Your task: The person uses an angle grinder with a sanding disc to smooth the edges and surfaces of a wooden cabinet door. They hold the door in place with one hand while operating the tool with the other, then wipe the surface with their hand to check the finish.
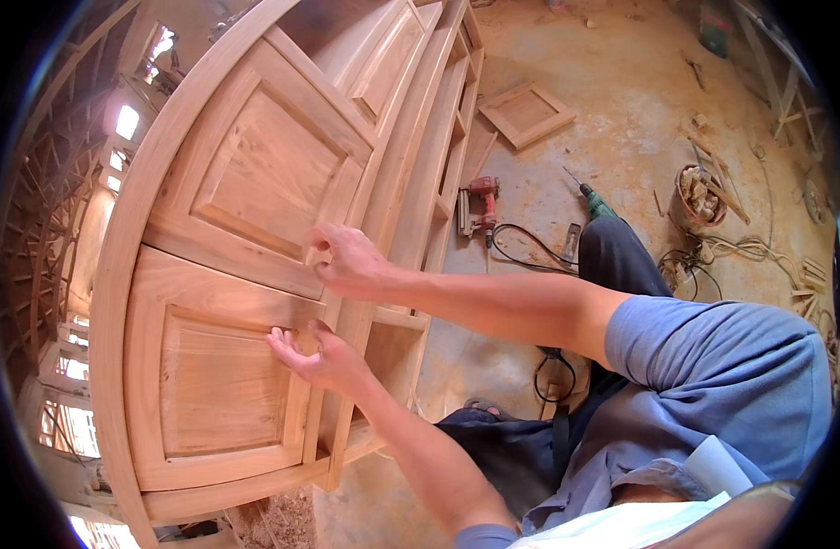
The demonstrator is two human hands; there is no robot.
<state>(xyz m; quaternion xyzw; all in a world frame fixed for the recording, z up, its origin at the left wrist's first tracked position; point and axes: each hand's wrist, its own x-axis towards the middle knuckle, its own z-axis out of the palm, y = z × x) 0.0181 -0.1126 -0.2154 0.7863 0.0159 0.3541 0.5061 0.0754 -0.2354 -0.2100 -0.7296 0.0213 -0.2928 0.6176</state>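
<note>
A large pale wooden cabinet lies in front of me with two panelled doors side by side in its frame. My right hand is at the upper door, near its edge beside the seam. Its fingers are curled, with a gap between fingertips and thumb and nothing visible in them. Over the inner corner of the lower door is my left hand, palm turned up and fingers apart, holding nothing I can see. Whether the fingertips press on the wood, I cannot tell.
On the dusty floor beside the cabinet lie a red nail gun with a black hose, a green drill by my knee and a loose panelled door. Farther right stand a bucket of scraps and tangled cables.
</note>
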